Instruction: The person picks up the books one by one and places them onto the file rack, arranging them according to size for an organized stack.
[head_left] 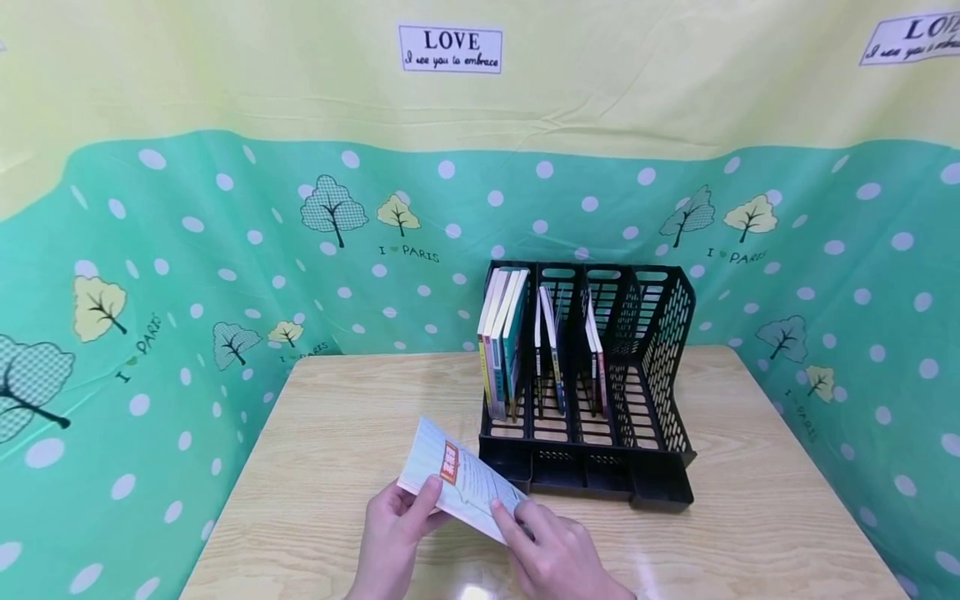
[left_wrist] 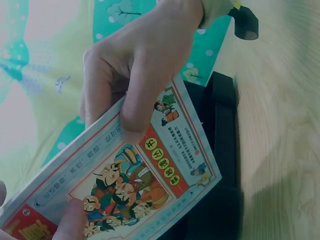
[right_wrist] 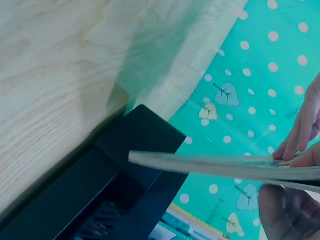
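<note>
A thin booklet (head_left: pixel 467 482) is held between both hands, tilted over the table in front of the rack. In the head view it shows a pale face with a red label and lines of print. The left wrist view shows a face of the booklet (left_wrist: pixel 125 190) with cartoon figures and a red band. My left hand (head_left: pixel 393 533) pinches the far left end, thumb on top. My right hand (head_left: pixel 558 554) grips the near right end, a finger across the upper face. Seen edge-on in the right wrist view, the booklet (right_wrist: pixel 210 166) has fingers above and below it.
A black file rack (head_left: pixel 585 471) with four compartments stands at the right back of the table (head_left: pixel 337 433). Several books (head_left: pixel 501 342) lean in its left compartment, thin books (head_left: pixel 551 350) in the second, more thin books (head_left: pixel 596 358) in the third. A polka-dot curtain (head_left: pixel 262 208) surrounds the table.
</note>
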